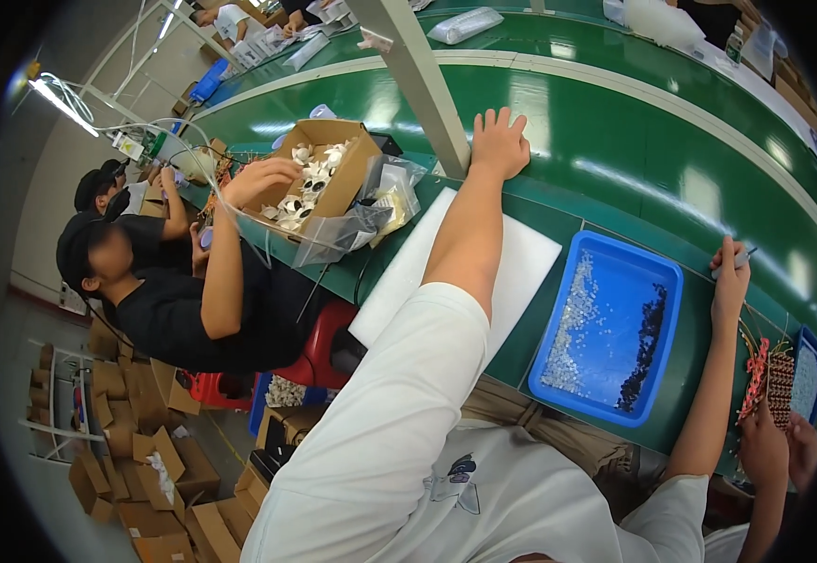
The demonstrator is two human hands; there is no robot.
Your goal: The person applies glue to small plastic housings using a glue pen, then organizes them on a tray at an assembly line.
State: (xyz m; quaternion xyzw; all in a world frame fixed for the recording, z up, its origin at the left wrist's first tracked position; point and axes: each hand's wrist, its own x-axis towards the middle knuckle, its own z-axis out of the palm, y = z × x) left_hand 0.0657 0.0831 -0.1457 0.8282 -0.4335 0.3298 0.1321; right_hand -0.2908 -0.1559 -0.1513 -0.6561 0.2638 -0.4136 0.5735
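Observation:
My left hand [500,143] lies on the green belt [605,150] beyond the worktable, its fingers spread and nothing in it. My left arm passes over a white foam sheet [527,246]. At the right, my right hand [730,269] is closed around a thin pen-like tool with a dark tip [752,251]; its exact kind is too small to make out. Between my arms sits a blue tray [605,324], with small clear-white pieces [570,352] along its left side and small black pieces [645,349] along its right.
A cardboard box [338,178] of white parts stands at the left, where a co-worker's hand [263,178] reaches in. A metal post [418,75] rises beside my left hand. Another person's hands [767,441] work near red-and-brown parts [776,389] at the far right.

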